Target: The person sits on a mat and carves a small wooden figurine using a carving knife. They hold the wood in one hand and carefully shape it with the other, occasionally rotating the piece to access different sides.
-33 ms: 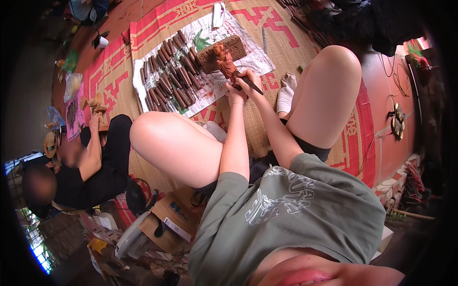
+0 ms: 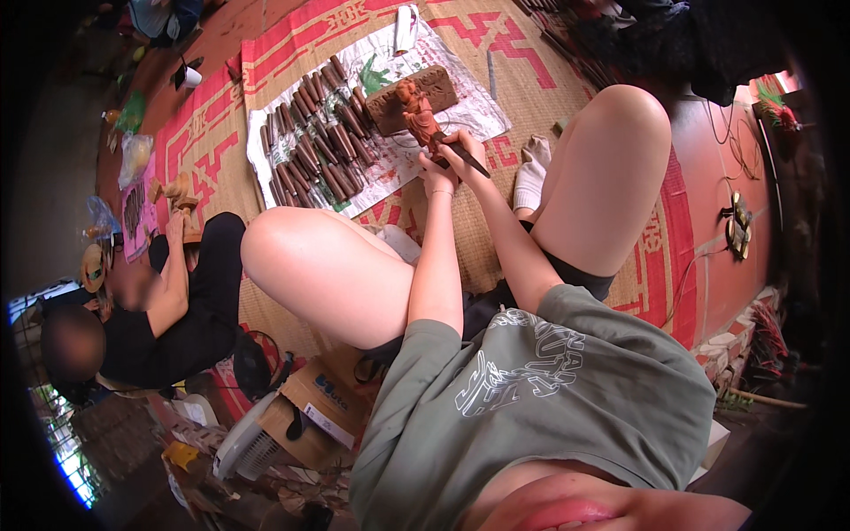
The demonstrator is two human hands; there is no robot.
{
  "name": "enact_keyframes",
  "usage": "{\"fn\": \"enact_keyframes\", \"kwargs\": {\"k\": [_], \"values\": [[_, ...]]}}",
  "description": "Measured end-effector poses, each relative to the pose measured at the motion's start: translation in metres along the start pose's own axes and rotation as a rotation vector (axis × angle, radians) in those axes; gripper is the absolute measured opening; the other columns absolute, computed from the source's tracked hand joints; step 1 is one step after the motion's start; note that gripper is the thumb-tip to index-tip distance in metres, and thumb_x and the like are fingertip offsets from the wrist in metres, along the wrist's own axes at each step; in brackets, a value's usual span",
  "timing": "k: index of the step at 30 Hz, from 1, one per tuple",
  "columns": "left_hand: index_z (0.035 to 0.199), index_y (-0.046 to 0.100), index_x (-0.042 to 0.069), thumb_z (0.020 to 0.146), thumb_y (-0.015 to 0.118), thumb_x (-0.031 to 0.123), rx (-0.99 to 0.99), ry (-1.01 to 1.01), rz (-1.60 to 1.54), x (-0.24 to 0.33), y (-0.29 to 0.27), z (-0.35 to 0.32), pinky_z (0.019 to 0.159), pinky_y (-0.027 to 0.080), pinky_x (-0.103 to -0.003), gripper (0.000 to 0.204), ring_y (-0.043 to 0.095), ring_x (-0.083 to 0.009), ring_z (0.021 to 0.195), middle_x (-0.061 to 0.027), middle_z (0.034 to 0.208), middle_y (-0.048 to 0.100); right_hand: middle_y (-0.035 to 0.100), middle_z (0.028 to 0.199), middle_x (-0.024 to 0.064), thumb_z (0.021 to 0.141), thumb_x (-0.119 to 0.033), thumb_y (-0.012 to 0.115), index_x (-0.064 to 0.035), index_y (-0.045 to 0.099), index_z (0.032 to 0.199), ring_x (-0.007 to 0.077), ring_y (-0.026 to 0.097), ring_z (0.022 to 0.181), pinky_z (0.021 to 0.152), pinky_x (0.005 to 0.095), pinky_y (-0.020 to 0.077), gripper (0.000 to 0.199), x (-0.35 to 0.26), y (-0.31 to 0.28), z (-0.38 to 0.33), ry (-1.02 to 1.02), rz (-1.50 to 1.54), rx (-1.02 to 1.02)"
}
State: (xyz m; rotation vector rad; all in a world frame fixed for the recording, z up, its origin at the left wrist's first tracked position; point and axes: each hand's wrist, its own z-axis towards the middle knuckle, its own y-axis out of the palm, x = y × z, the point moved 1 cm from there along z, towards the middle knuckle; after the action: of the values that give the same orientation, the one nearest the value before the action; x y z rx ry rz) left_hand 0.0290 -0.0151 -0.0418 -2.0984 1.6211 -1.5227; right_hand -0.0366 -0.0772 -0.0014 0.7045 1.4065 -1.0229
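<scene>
A reddish-brown carved wooden figurine (image 2: 419,115) leans tilted against a carved wooden block (image 2: 385,108). My left hand (image 2: 437,175) is closed around the figurine's lower end. My right hand (image 2: 464,152), just beside it, is closed on a carving tool with a dark handle (image 2: 478,165) that sticks out to the lower right. The tool's working tip is too small to make out against the figurine. Left of the block, several dark-handled carving tools (image 2: 319,142) lie in rows on a white printed sheet (image 2: 376,199).
A red-and-tan woven mat (image 2: 212,133) spreads under everything. At the far edge of the sheet lies a white roll (image 2: 405,31). On the left a co-worker in black (image 2: 199,292) sits holding a pale wooden carving (image 2: 181,199). A cardboard box (image 2: 323,411) stands near my left side.
</scene>
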Motion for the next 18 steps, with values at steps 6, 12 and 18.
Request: {"fn": "enact_keyframes", "kwargs": {"k": [6, 12, 18], "values": [[0.145, 0.009, 0.014, 0.073, 0.058, 0.063, 0.009, -0.016, -0.009, 0.000, -0.002, -0.003, 0.089, 0.045, -0.049, 0.100, 0.053, -0.0457, 0.109, -0.0331, 0.128, 0.038, 0.065, 0.077, 0.0090, 0.075, -0.009, 0.069, 0.0010, 0.062, 0.082, 0.0114, 0.061, 0.071, 0.065, 0.0262, 0.0491, 0.014, -0.001, 0.000, 0.000, 0.036, 0.053, -0.008], [0.144, 0.011, 0.013, 0.072, 0.060, 0.062, 0.018, 0.006, -0.018, -0.001, -0.002, -0.002, 0.089, 0.045, -0.050, 0.100, 0.053, -0.0462, 0.109, -0.0327, 0.126, 0.041, 0.062, 0.065, 0.0117, 0.071, -0.018, 0.070, 0.0008, 0.062, 0.072, 0.0136, 0.060, 0.062, 0.059, 0.0282, 0.0472, 0.020, -0.007, -0.003, 0.001, 0.014, -0.165, -0.035], [0.143, 0.007, 0.011, 0.067, 0.073, 0.053, -0.033, -0.023, -0.095, 0.000, 0.001, 0.003, 0.096, 0.041, -0.046, 0.109, 0.047, -0.0452, 0.116, -0.0363, 0.134, 0.026, 0.063, 0.065, 0.0106, 0.069, -0.014, 0.069, 0.0009, 0.063, 0.073, 0.0140, 0.060, 0.060, 0.057, 0.0288, 0.0472, 0.017, -0.013, -0.004, 0.006, -0.053, -0.079, 0.006]]}}
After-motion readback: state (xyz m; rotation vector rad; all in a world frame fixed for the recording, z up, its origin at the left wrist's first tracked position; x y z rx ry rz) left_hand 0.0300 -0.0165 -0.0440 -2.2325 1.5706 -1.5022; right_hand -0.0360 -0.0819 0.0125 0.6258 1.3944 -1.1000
